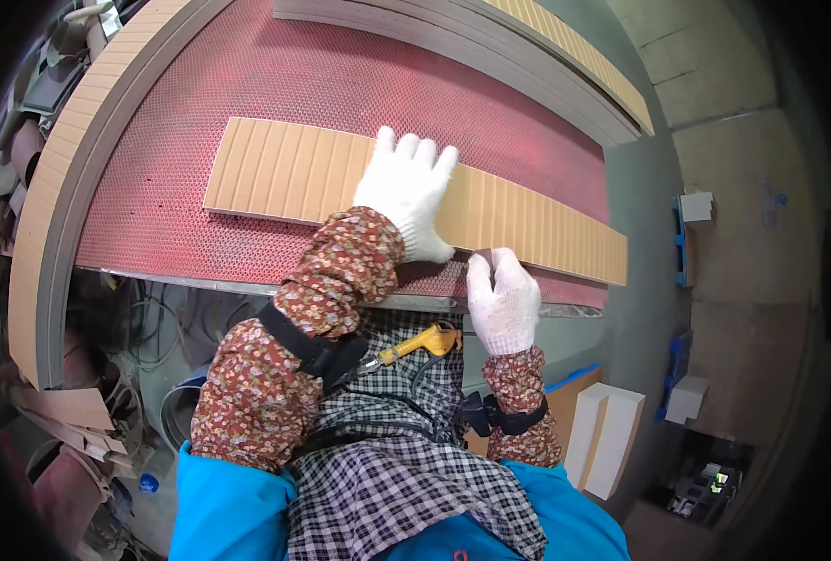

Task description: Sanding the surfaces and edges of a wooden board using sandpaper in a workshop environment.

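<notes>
A long tan panel (285, 173) with evenly spaced grooves across it lies flat on a red, textured tabletop (186, 112). My left hand (404, 192), in a white knitted glove, presses on the middle of the panel with its fingers stretched out. Just right of it, my right hand (504, 304), gloved too, is closed in a pinch at the panel's near edge. A small dark brownish bit shows at its fingertips, too little of it to name.
Stacked grooved panels (528, 61) lie along the table's far side, and more panels (56, 210) stand on the left. A yellow-handled tool (425, 342) hangs at my apron. White boxes (604, 439) stand at the right; scrap pieces (70, 411) are piled lower left.
</notes>
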### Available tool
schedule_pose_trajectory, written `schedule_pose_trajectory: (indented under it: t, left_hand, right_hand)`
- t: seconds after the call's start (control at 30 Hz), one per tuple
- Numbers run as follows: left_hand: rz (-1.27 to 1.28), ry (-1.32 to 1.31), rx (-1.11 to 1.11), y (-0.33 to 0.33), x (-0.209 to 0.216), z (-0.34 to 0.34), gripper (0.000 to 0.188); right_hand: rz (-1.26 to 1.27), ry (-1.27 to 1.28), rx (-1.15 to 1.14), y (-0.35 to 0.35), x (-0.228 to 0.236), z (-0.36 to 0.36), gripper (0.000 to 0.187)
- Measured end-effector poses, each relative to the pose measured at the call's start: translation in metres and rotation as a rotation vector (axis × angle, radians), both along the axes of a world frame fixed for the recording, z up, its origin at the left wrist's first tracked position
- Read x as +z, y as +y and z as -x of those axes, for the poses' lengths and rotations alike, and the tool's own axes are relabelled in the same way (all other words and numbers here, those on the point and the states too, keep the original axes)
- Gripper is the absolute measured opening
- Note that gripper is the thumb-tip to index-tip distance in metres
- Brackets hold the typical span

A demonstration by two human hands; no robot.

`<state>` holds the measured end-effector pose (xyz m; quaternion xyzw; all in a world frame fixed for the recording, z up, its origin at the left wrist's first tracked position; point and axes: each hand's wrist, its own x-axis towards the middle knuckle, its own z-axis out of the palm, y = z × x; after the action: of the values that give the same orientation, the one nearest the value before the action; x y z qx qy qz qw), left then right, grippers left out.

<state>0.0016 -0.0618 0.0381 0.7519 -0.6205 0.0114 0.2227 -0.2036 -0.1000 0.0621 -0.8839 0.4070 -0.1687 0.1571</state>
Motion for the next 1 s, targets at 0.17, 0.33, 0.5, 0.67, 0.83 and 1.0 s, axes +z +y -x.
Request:
schedule_pose_trajectory:
  t: [0.17,0.33,0.5,0.67,0.83,1.0]
  left_hand:
    - [-0.009,-0.010,-0.007,0.017,0.002,-0.016,0.109]
    - [-0.019,-0.001,-0.010,0.018,0.002,-0.017,0.110]
    - [0.000,0.005,0.003,0.019,0.001,-0.015,0.109]
    - [0.007,0.012,-0.013,0.017,0.004,-0.015,0.108]
    - [0.024,0.012,-0.014,0.014,0.001,-0.014,0.106]
    - [0.010,0.000,-0.009,0.015,-0.003,-0.014,0.107]
  right_hand:
    - [0.050,-0.057,0.038,-0.004,-0.007,-0.005,0.014]
    - [0.091,-0.007,0.044,-0.001,-0.007,-0.008,0.014]
    - [0.090,0.028,0.032,-0.006,-0.008,-0.015,0.015]
    - [0.124,0.089,0.021,-0.048,-0.004,-0.050,0.024]
    - [0.084,0.247,-0.001,-0.104,0.003,-0.090,0.036]
    - [0.076,0.225,0.003,-0.104,0.001,-0.093,0.037]
